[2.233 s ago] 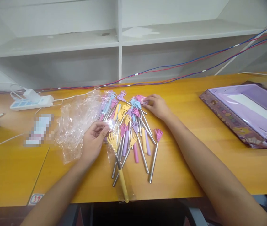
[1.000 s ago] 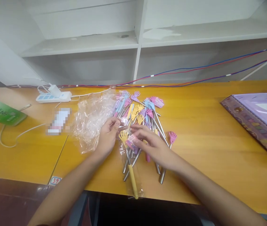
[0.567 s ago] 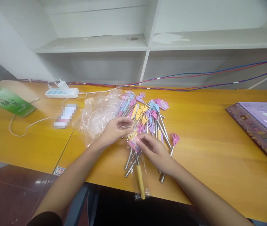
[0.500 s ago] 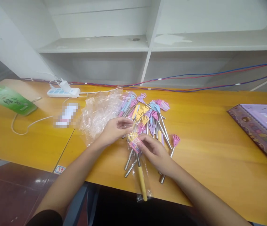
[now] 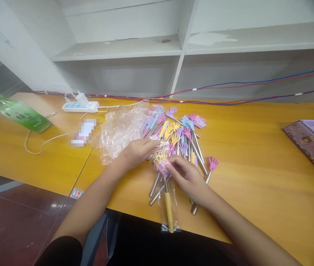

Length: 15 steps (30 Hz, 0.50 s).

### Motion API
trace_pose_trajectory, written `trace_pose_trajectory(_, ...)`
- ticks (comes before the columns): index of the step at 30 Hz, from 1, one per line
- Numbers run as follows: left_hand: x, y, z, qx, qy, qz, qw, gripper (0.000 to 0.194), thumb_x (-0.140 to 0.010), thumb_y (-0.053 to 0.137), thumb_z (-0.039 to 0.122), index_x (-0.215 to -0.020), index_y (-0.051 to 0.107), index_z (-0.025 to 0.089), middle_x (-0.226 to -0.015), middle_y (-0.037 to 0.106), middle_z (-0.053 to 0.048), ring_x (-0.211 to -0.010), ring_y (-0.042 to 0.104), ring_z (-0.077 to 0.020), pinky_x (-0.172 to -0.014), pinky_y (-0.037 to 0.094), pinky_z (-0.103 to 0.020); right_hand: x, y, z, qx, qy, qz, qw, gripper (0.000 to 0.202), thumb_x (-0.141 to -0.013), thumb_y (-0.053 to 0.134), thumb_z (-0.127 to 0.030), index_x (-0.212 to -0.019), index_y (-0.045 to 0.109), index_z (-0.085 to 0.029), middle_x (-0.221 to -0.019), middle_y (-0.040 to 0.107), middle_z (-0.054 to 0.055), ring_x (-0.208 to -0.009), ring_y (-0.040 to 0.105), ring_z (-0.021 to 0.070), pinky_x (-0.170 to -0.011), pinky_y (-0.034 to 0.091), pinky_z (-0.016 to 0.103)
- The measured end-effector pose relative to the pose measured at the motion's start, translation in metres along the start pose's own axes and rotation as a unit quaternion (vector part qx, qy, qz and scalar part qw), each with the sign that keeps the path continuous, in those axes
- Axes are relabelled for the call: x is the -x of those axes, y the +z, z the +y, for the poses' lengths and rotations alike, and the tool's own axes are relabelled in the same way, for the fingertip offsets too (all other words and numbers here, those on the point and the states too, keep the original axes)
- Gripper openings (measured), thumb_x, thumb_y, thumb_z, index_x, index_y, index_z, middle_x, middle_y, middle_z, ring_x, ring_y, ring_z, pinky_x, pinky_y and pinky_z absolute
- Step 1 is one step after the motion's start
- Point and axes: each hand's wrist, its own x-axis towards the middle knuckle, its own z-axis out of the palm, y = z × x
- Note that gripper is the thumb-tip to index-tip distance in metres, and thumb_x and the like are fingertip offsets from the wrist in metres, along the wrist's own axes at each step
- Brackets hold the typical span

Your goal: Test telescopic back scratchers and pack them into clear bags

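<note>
right hand [image 5: 188,175] pinches pink printed card [image 5: 163,168]; blue-edged sticker [image 5: 76,193] reads "39".

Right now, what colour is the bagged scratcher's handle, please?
Yellow handle, clearest in the head view.

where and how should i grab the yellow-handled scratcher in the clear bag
Probably by the middle of its yellow handle, from the near side, through the clear bag. The handle is straight, looks thicker than the metal shaft, and points toward the table edge, away from the pile. The right hand and pink card crowd the head end.
</note>
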Motion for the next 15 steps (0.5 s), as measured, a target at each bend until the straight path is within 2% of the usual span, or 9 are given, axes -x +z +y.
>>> trace_pose_trajectory(3, -0.0004, 0.0018, -0.0005, -0.050, 0.035, 0.000, 0.998, 0.020, -0.112, 0.052, 0.028, -0.107, 0.068, 0.018, -0.094, 0.074, -0.006, -0.086, 0.072, -0.0161, -0.080, 0.059, -0.027, -0.0007, 0.0005, 0.0014, 0.006, -0.012, 0.002, 1.000, 0.026, -0.111, 0.053, -0.045, -0.098, 0.063, -0.024, -0.100, 0.069, 0.004, -0.091, 0.064, 0.0208, -0.082, 0.050, 0.035)
trace_pose_trajectory(6, -0.0029, 0.0049, 0.0013, -0.029, 0.017, 0.017, 0.999, 0.018, -0.112, 0.049, 0.026, -0.104, 0.063, 0.018, -0.111, 0.073, -0.011, -0.104, 0.072, -0.0191, -0.092, 0.060, -0.032, -0.0007, 0.0014, 0.0015, 0.015, -0.019, 0.004, 1.000, 0.026, -0.112, 0.053, -0.044, -0.099, 0.064, -0.024, -0.099, 0.069, 0.004, -0.090, 0.064, 0.0207, -0.081, 0.050, 0.035)
trace_pose_trajectory(8, -0.0040, 0.0059, 0.0020, 0.008, -0.036, 0.028, 0.999, 0.019, -0.112, 0.049, 0.026, -0.099, 0.060, 0.019, -0.113, 0.071, -0.011, -0.105, 0.071, -0.0196, -0.093, 0.061, -0.034, 0.0004, 0.0025, 0.0009, 0.029, -0.019, -0.008, 0.999, 0.025, -0.112, 0.053, -0.043, -0.100, 0.065, -0.024, -0.097, 0.068, 0.004, -0.087, 0.064, 0.0200, -0.079, 0.050, 0.034)
trace_pose_trajectory(10, -0.0042, 0.0047, 0.0024, 0.065, -0.127, 0.043, 0.989, 0.019, -0.110, 0.049, 0.027, -0.095, 0.058, 0.020, -0.105, 0.070, -0.007, -0.092, 0.071, -0.0170, -0.082, 0.061, -0.030, 0.0021, 0.0036, -0.0003, 0.043, -0.015, -0.037, 0.998, 0.025, -0.112, 0.053, -0.043, -0.101, 0.066, -0.024, -0.094, 0.068, 0.003, -0.084, 0.063, 0.0188, -0.076, 0.049, 0.033)
trace_pose_trajectory(13, -0.0036, 0.0007, 0.0049, 0.187, -0.259, 0.051, 0.946, 0.013, -0.109, 0.051, 0.031, -0.101, 0.056, 0.023, -0.085, 0.066, 0.001, -0.065, 0.066, -0.0115, -0.061, 0.056, -0.023, 0.0038, 0.0040, -0.0030, 0.045, -0.012, -0.065, 0.997, 0.025, -0.112, 0.053, -0.043, -0.102, 0.066, -0.024, -0.093, 0.068, 0.003, -0.082, 0.062, 0.0178, -0.075, 0.049, 0.032)
trace_pose_trajectory(15, -0.0036, -0.0011, 0.0087, 0.271, -0.296, 0.057, 0.914, 0.010, -0.109, 0.052, 0.033, -0.108, 0.056, 0.024, -0.079, 0.065, 0.004, -0.059, 0.065, -0.0102, -0.056, 0.055, -0.021, 0.0035, 0.0029, -0.0040, 0.036, -0.013, -0.057, 0.998, 0.024, -0.112, 0.054, -0.043, -0.103, 0.067, -0.024, -0.095, 0.069, 0.003, -0.084, 0.064, 0.0175, -0.076, 0.050, 0.032)
